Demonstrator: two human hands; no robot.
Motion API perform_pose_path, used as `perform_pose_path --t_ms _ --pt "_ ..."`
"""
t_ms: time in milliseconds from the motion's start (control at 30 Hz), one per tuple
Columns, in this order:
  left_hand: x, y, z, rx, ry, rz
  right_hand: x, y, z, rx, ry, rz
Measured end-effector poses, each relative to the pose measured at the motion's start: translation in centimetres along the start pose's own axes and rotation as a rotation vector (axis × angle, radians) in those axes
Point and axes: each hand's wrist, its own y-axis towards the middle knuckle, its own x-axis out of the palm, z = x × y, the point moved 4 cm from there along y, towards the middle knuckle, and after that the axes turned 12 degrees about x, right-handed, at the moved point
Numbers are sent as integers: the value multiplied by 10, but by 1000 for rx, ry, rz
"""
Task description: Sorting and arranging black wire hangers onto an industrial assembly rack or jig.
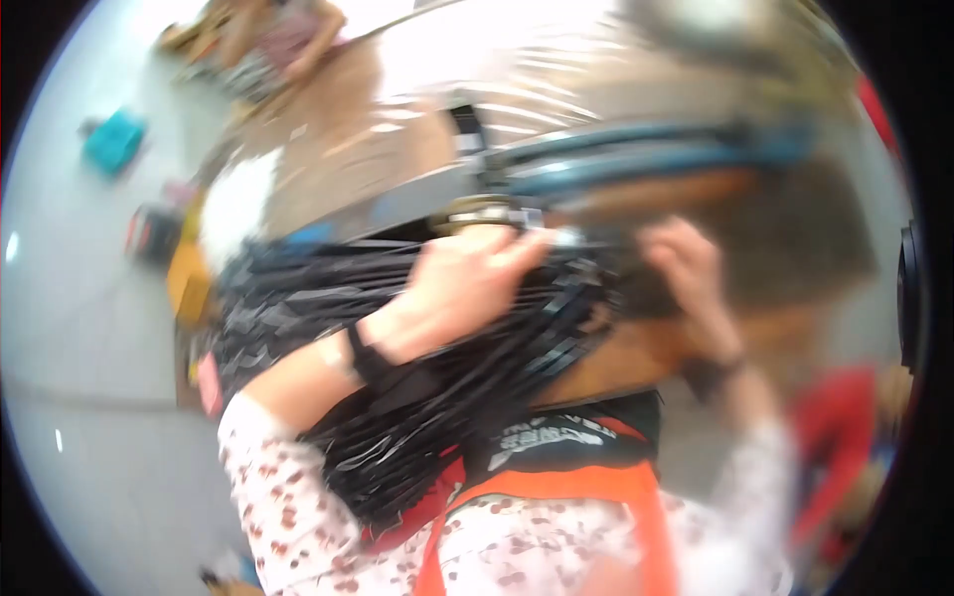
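Note:
A wide bundle of glossy black strips (pixel 308 338) lies across the near left of the work table and hangs toward my lap; whether they are plastic or cable I cannot tell. My left hand (pixel 467 283) rests on its right part with the fingers curled down on the strips and the thumb pointing right. Just past the fingers is a brownish ring-like object (pixel 482 213) with pale patches. To the right, apart from the bundle, my right hand (pixel 686 258) is raised, its fingers curled and smeared by motion; what is in them does not show.
Blue bars (pixel 646 164) run across the table beyond my hands. Brown sheets under shiny clear film (pixel 397 124) cover the far side. Another person (pixel 273 45) is at the far left. A teal object (pixel 115 144) and a yellow one (pixel 189 278) stand left.

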Motion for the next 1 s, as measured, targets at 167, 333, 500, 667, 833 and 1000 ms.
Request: perform_pose_path --t_ms 167,333,500,667,833,1000 --pt "-15 8 2 69 -68 17 -29 -15 -26 16 -171 84" --pt "-38 1 1 -8 -83 -101 -8 -13 -34 -386 -631 238" --pt "-44 43 -1 67 27 -223 -36 18 -91 -379 -321 47" --pt "-64 75 -33 220 16 -40 -86 41 31 -125 -326 347" --pt "-54 102 -26 247 -37 -34 -113 43 -12 -270 -298 302" --pt "-24 122 -25 306 71 -46 -83 61 -13 -552 -277 245"
